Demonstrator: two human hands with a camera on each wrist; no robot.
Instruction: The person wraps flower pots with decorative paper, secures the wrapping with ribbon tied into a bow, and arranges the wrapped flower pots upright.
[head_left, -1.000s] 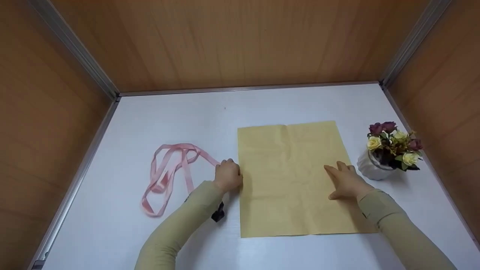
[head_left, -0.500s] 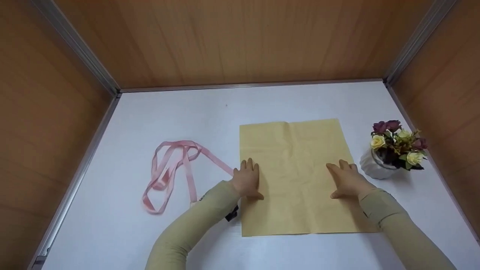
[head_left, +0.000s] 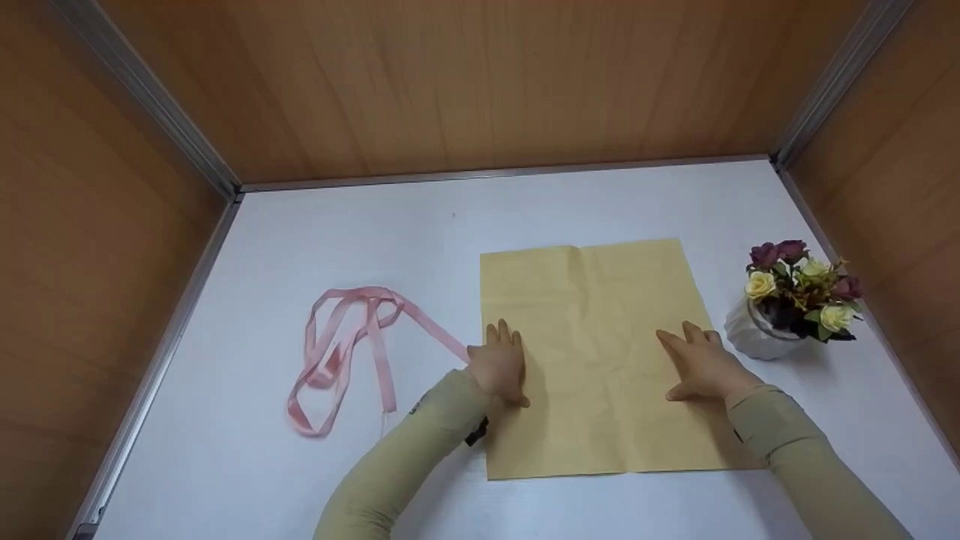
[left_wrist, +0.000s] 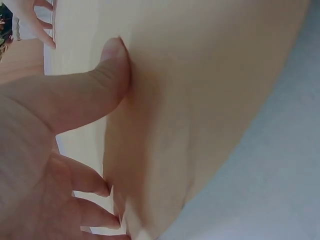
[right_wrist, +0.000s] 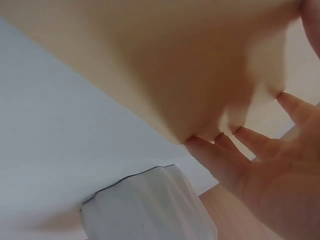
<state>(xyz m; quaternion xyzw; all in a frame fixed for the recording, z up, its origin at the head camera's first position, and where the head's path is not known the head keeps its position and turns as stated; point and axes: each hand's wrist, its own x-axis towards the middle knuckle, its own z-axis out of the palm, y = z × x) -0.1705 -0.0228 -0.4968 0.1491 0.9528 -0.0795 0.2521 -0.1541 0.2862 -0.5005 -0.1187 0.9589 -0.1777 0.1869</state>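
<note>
A sheet of brown kraft paper [head_left: 592, 315] with creases lies flat on the white table. Spread fingers of my left hand [head_left: 500, 367] rest on the paper's left edge; in the left wrist view the thumb [left_wrist: 112, 70] and fingertips touch its surface. On the right side of the paper lies my right hand [head_left: 703, 365], its fingers spread too. The right wrist view has those fingertips [right_wrist: 192, 141] touching the paper near its edge. A loosely looped pink ribbon [head_left: 337, 352] lies left of the paper, one strand running up to my left hand.
A white ribbed vase [head_left: 757, 334] with purple and yellow flowers [head_left: 802, 289] stands close to my right hand. A small black object [head_left: 477, 432] shows beside my left wrist. Wooden panels [head_left: 465, 82] wall the table at the back and sides.
My left hand has moved right from the paper's left edge onto the paper, and its curled fingers have spread. My right hand has stayed in place on the paper.
</note>
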